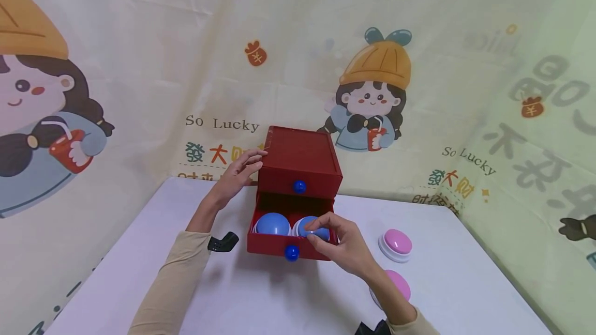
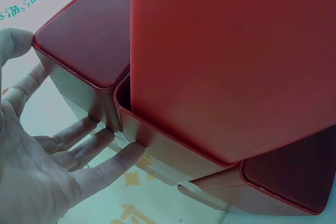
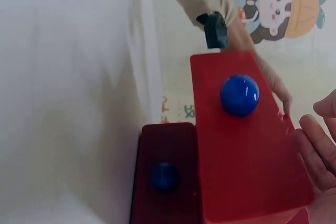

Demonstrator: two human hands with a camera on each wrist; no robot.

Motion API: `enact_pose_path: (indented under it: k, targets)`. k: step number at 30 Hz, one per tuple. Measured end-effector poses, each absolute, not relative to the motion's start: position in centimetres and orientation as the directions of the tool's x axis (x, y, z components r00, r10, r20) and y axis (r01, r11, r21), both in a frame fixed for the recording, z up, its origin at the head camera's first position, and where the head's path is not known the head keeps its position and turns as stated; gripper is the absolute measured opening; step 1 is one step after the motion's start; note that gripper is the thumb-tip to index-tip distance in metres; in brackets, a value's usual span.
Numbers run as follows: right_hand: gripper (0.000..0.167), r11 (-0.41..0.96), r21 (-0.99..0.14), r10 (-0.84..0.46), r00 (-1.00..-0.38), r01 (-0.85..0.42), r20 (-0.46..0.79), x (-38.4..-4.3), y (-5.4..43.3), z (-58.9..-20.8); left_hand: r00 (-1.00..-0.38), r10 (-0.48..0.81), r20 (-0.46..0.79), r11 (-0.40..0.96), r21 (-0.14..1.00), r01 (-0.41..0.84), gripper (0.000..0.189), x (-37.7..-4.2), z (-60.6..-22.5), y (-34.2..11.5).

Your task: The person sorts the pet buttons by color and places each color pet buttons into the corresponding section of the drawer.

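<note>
"Where's the left hand [image 1: 239, 174]?"

"Centre of the head view, against the left side of the red box [image 1: 301, 151]. Its fingers are spread wide, with nothing gripped."

"And the right hand [image 1: 344, 247]?"

"Lower centre, over the right end of the pulled-out drawer [image 1: 267, 246]. Thumb and forefinger are narrowly apart at the right blue button [image 1: 307, 221]; I can't tell whether they pinch it. The right wrist view catches the fingers at its right edge, by the drawer."

"Is that button inside?"

"Yes, in the drawer, just beside the left blue button [image 1: 272, 224]. Both sit behind the drawer's front, which carries a round blue knob [image 1: 292, 253]."

"What's toward the lower right?"

"Two pink buttons on the white table [image 1: 447, 273]; the right forearm partly covers the nearer one."
</note>
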State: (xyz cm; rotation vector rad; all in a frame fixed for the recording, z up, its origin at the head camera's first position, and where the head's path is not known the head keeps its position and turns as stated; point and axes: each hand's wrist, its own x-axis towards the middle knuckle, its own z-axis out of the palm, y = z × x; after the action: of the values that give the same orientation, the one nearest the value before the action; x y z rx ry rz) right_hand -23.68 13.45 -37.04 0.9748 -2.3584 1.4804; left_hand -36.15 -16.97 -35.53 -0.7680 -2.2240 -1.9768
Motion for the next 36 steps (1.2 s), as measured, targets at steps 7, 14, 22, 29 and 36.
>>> enact_pose_path:
  k: [7,14,22,29,36]
  targets:
    - [0.027,0.286,-0.73,-0.426,-0.765,-0.621,0.483,-22.5,13.2,-36.8,-0.872,0.319,0.371,0.049,0.913,0.406,0.046,-36.1,-35.5,-17.0]
    - [0.027,0.271,-0.719,-0.433,-0.748,-0.64,0.503,-21.7,13.1,-36.7,-0.874,0.318,0.369,0.057,0.912,0.406,0.046,-36.1,-35.4,-17.0]
    - [0.023,0.207,-0.665,-0.5,-0.662,-0.717,0.558,-20.7,12.8,-37.5,-0.87,0.322,0.373,0.062,0.909,0.412,0.047,-36.2,-35.5,-17.1]
    - [0.025,0.244,-0.682,-0.513,-0.688,-0.69,0.513,-20.4,12.5,-39.0,-0.867,0.324,0.379,0.058,0.906,0.419,0.048,-36.4,-35.8,-17.2]
    - [0.026,0.31,-0.678,-0.459,-0.729,-0.667,0.507,-20.4,12.0,-40.4,-0.866,0.324,0.381,0.053,0.907,0.418,0.048,-36.5,-35.8,-17.1]
